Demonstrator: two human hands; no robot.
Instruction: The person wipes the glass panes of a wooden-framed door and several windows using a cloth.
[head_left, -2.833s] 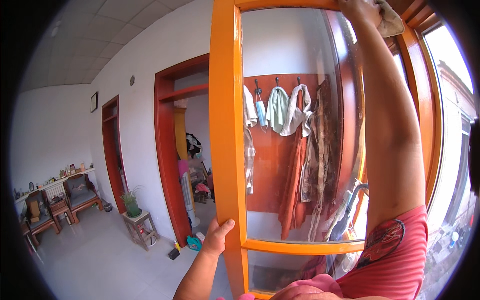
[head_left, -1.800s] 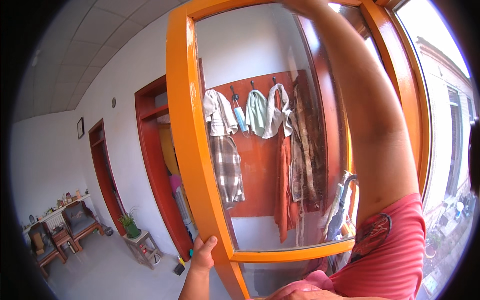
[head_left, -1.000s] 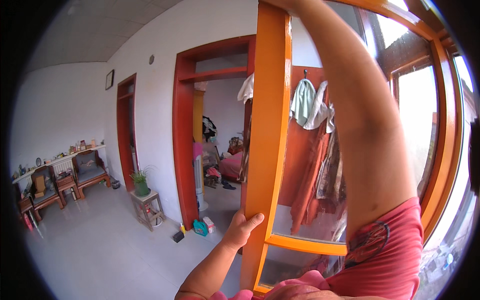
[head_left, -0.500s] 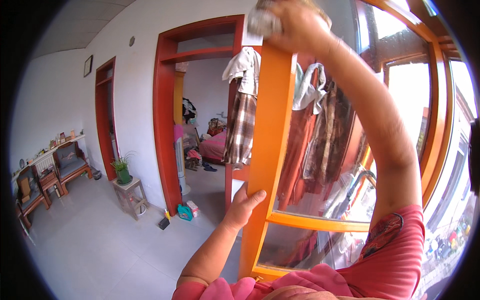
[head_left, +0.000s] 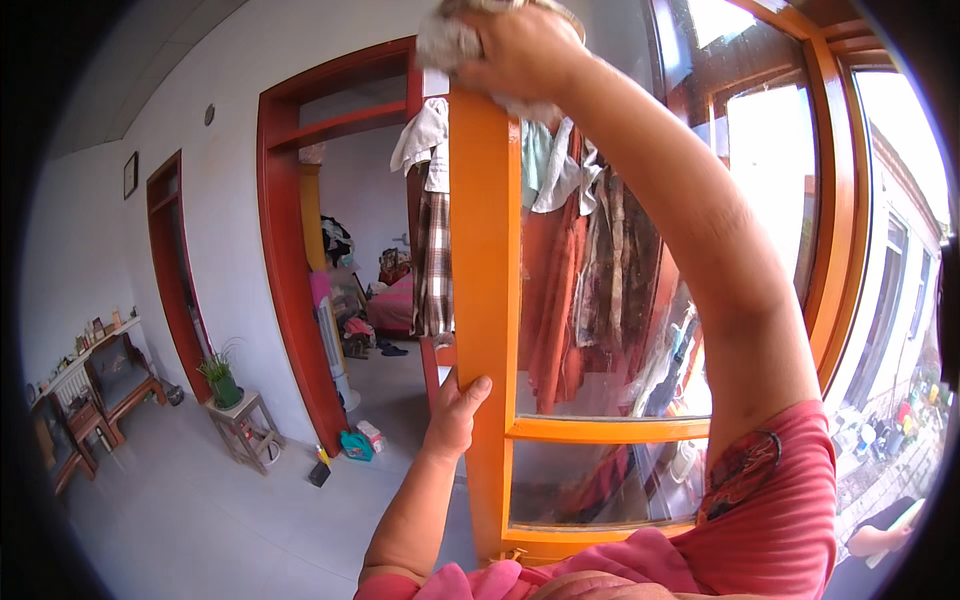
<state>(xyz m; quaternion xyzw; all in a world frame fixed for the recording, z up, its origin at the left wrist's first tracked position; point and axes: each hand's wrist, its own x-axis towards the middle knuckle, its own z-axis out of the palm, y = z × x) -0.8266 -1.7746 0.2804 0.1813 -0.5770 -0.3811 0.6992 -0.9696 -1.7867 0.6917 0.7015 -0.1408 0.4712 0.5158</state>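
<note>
An orange-framed glass door (head_left: 485, 250) stands upright in front of me. My left hand (head_left: 458, 415) grips its vertical edge at mid-height, thumb on the near face and the other fingers hidden behind. High up, my right hand (head_left: 525, 55) is closed on a crumpled whitish cloth (head_left: 448, 42), pressed against the upper part of the frame. Some of the cloth shows below the hand, on the glass side. Seen through or mirrored in the glass (head_left: 560, 300) are hanging clothes; I cannot tell which.
A red doorway (head_left: 285, 260) opens into a bedroom, with clothes (head_left: 432, 250) hanging beside it. On the left are a stool (head_left: 243, 425) with a potted plant (head_left: 224, 385), a teal container (head_left: 355, 445) and wooden chairs (head_left: 120, 380). A person's arm (head_left: 880, 540) shows at lower right.
My view has turned a little to the right, so the door and room appear further left. My right hand and the cloth stay at the door's top; my left hand keeps its grip.
</note>
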